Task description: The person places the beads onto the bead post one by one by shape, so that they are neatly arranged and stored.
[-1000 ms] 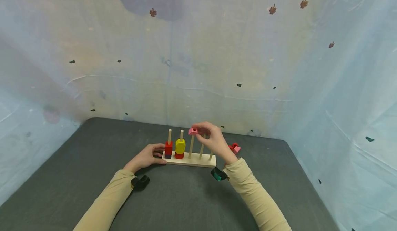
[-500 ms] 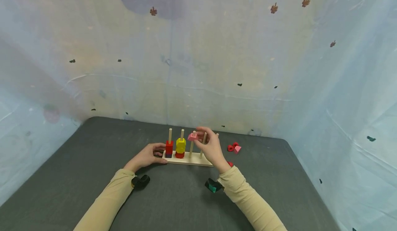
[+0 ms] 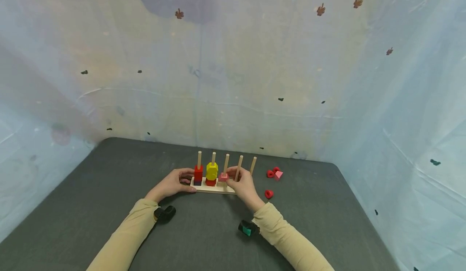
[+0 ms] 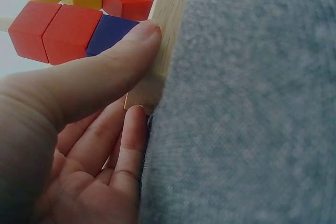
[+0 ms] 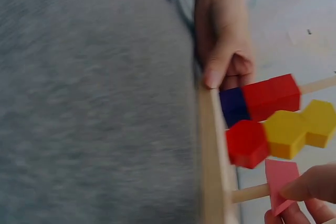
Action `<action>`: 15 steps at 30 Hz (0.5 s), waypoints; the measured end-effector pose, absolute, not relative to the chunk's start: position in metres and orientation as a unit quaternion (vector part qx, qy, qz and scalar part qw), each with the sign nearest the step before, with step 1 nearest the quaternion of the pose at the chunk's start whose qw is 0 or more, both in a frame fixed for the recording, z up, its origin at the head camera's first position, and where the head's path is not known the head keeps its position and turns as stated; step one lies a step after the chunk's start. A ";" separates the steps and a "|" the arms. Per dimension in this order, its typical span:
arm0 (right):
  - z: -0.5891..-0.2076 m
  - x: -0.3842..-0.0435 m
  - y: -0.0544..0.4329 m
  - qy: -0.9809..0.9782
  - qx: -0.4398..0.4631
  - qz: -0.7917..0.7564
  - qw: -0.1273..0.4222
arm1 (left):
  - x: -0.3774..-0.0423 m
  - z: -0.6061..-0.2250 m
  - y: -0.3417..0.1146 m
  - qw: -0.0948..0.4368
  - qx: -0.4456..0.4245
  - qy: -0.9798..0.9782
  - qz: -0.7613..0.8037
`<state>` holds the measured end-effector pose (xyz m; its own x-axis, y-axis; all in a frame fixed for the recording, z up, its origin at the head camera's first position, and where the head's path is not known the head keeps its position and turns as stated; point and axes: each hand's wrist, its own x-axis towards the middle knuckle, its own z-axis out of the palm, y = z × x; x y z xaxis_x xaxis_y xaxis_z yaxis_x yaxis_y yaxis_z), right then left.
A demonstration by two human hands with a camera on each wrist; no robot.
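My left hand (image 3: 174,181) grips the left end of a wooden peg base (image 3: 212,189), its thumb along the front edge. With thumb and fingers, my right hand (image 3: 246,187) pinches a pink block (image 5: 280,171) threaded on the third peg; bare peg shows between it and the base in the right wrist view. Two red cubes (image 4: 69,35) sit over a dark blue block (image 4: 111,34) on the leftmost peg. On the second peg, two yellow hexagonal blocks (image 5: 286,134) stand above a red one (image 5: 247,144). The fourth peg (image 3: 238,168) passes behind my right hand.
Right of the base lie red ring-like pieces (image 3: 270,174) beside another pink block (image 3: 278,175). Nearer me is a single red piece (image 3: 269,194). The dark grey tabletop (image 3: 204,238) meets a pale hanging sheet (image 3: 233,81) behind it.
My right hand has brought the pink block from the top of the third peg down along it, close over the base. The left hand has stayed at the base's end.
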<state>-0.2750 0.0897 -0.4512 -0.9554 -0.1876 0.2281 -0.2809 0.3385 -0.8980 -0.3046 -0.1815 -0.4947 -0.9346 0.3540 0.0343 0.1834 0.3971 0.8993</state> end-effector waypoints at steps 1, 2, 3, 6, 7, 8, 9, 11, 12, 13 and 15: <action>-0.453 -0.275 0.089 -0.819 0.144 0.554 0.043 | -0.305 -0.495 -0.182 0.081 0.162 0.832 0.525; -0.456 -0.274 0.089 -0.821 0.145 0.550 0.044 | -0.305 -0.494 -0.182 0.082 0.162 0.831 0.525; -0.458 -0.274 0.089 -0.823 0.143 0.547 0.043 | -0.305 -0.494 -0.182 0.082 0.161 0.832 0.524; -0.462 -0.274 0.087 -0.829 0.138 0.540 0.043 | -0.305 -0.494 -0.181 0.083 0.158 0.834 0.522; -0.463 -0.274 0.087 -0.830 0.135 0.539 0.042 | -0.305 -0.494 -0.181 0.083 0.158 0.835 0.521; -0.464 -0.274 0.087 -0.832 0.134 0.536 0.044 | -0.305 -0.494 -0.181 0.083 0.157 0.836 0.520; -0.465 -0.275 0.087 -0.834 0.133 0.534 0.046 | -0.305 -0.493 -0.181 0.082 0.156 0.836 0.519; -0.465 -0.275 0.087 -0.837 0.133 0.529 0.049 | -0.305 -0.493 -0.181 0.081 0.154 0.837 0.519; -0.465 -0.275 0.087 -0.838 0.135 0.527 0.049 | -0.305 -0.493 -0.181 0.080 0.153 0.837 0.519; -0.465 -0.275 0.087 -0.840 0.136 0.523 0.049 | -0.304 -0.493 -0.181 0.081 0.153 0.837 0.519; -0.465 -0.275 0.089 -0.844 0.142 0.516 0.048 | -0.304 -0.492 -0.181 0.083 0.150 0.837 0.520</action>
